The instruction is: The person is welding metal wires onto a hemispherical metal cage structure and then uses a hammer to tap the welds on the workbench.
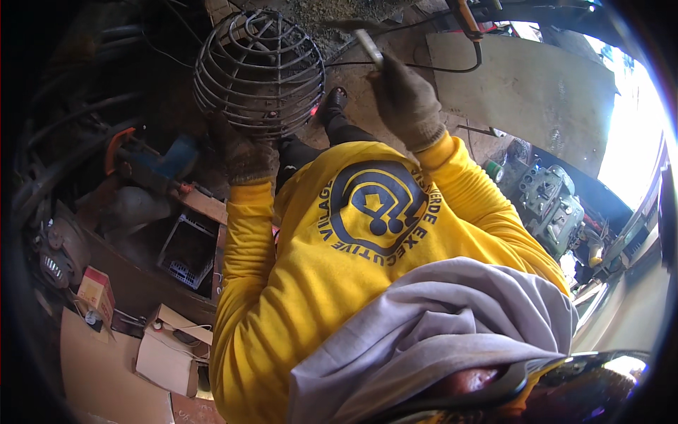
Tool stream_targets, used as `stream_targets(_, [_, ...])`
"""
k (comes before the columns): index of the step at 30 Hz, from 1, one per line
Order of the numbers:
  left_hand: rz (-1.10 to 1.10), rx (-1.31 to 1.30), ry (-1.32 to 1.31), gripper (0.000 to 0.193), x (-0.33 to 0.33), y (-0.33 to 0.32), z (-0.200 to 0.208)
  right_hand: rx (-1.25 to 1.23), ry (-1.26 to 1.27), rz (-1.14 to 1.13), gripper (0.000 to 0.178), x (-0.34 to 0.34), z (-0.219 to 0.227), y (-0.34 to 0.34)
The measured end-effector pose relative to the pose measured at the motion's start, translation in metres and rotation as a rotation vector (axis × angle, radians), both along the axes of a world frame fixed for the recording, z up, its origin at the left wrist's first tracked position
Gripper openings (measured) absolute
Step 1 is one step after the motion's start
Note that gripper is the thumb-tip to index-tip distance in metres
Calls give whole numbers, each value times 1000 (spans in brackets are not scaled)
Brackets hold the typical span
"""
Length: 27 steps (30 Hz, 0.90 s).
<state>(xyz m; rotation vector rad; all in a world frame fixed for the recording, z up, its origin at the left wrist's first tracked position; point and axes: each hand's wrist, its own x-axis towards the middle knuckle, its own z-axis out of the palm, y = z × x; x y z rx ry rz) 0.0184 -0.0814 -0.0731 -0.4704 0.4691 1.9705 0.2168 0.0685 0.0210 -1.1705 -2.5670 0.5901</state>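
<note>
A round cage of bent metal bars (pixel 279 85) sits in front of me, at the top left of the head view. One spot on its lower right rim glows red. My left hand (pixel 244 152), in a dark, dirty work glove, is closed at the cage's near left edge; its fingertips are partly lost in shadow. My right hand (pixel 408 102), in a brown knit glove, grips the pale handle of a hammer (pixel 369 48). The hammer's dark head is raised to the right of the cage, apart from it, and hard to make out against the floor.
Flat sheet (pixel 522 92) lies at the right, near a cable and an orange-handled tool (pixel 467 20). A grey-green machine (pixel 547 205) stands at my right. On my left are a blue tool (pixel 176 159), a plastic crate (pixel 187 251) and cardboard boxes (pixel 166 357).
</note>
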Motion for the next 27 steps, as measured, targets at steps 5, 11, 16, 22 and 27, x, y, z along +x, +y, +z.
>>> stream_targets(5, [-121, 8, 95, 67, -30, -4, -32, -195, 216, -149, 22, 23, -6, 13])
stream_targets(11, [-265, -246, 295, 68, -61, -14, -42, -363, 234, -297, 25, 46, -10, -9])
stream_targets(16, [-308, -451, 491, 66, -72, -13, -48, -411, 260, -215, 26, 53, -21, -22])
stream_targets(22, [-272, -278, 394, 58, -71, -15, -52, -379, 208, -159, 30, 45, -20, -28])
stream_targets(27, [-238, -396, 421, 63, -73, -14, -52, -361, 246, -110, 31, 33, 5, -26])
